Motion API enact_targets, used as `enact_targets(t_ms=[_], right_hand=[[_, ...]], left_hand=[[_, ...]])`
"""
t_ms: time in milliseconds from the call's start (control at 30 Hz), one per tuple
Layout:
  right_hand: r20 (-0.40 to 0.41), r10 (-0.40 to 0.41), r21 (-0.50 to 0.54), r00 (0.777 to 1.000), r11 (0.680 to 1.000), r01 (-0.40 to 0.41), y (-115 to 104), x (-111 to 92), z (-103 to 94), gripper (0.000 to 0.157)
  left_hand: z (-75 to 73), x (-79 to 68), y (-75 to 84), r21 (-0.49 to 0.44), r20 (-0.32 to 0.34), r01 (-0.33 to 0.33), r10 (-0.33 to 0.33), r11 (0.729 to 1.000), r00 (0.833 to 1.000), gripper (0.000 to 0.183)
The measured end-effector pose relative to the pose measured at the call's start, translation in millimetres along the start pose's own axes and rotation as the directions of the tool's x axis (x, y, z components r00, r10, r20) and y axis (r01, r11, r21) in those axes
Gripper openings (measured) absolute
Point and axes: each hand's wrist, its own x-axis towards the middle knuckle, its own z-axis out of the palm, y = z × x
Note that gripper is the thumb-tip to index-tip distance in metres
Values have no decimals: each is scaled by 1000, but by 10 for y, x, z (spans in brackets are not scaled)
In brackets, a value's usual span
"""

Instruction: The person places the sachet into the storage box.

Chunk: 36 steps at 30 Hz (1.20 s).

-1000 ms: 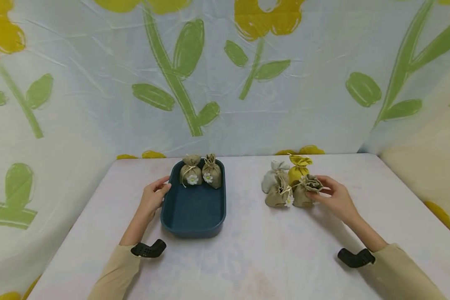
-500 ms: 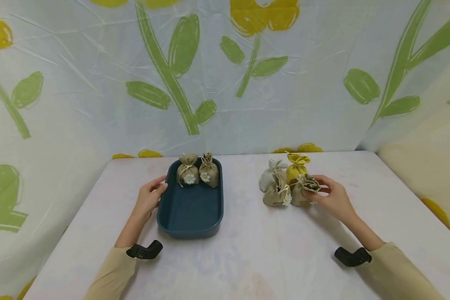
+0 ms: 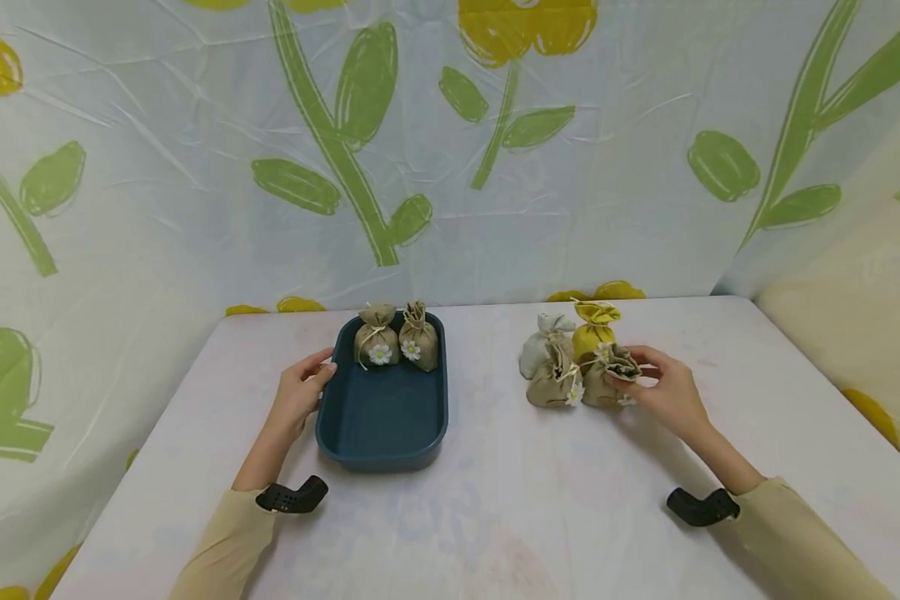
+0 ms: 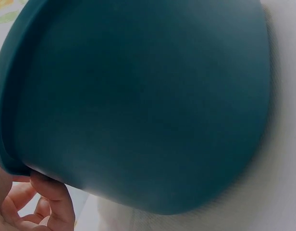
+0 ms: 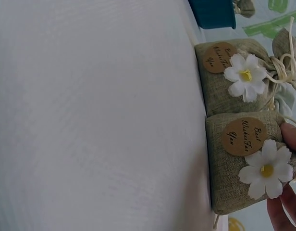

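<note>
My left hand (image 3: 303,390) grips the left rim of a deep blue tray (image 3: 382,425), thumb at the edge. In the left wrist view its curled fingers (image 4: 56,199) meet the rim from outside. Two brown drawstring sachets (image 3: 376,337) with white flowers stand at the tray's far end. On the right, my right hand (image 3: 667,392) pinches the gathered neck of another brown sachet (image 5: 246,163), which rests on the table. That one carries a round "Best Wishes For You" tag and a white flower. Beside it are a similar brown sachet (image 5: 234,77), a yellow sachet (image 3: 594,335) and a pale grey sachet (image 3: 537,354).
The white table (image 3: 510,500) spreads between the tray and the sachet group. Behind it hangs a flower-printed cloth (image 3: 607,208). A black wrist camera (image 3: 292,496) sits on the left sleeve, another wrist camera (image 3: 703,507) on the right.
The head view has shifted slightly. Both hands keep their hold, and the tray and sachets stay where they were on the table.
</note>
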Motion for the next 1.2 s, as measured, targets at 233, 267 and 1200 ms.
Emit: enact_targets(t_ms=[233,267,1200], right_hand=[[-38,-6,-42,999,999,5,-23,-8,18,39],[-42,-7,-46,999,999,5,-27,-10,16,38],[-132,-192,-117,973,977,177,-293,11,-195,41]], left_hand=[[-7,-8,-4,-29,8,-21,22,999,1000,43],[-6,-10,-3,-36,13,-24,25,999,1000,44],[-10,-39,20,-39,10,-27,27,999,1000,44]])
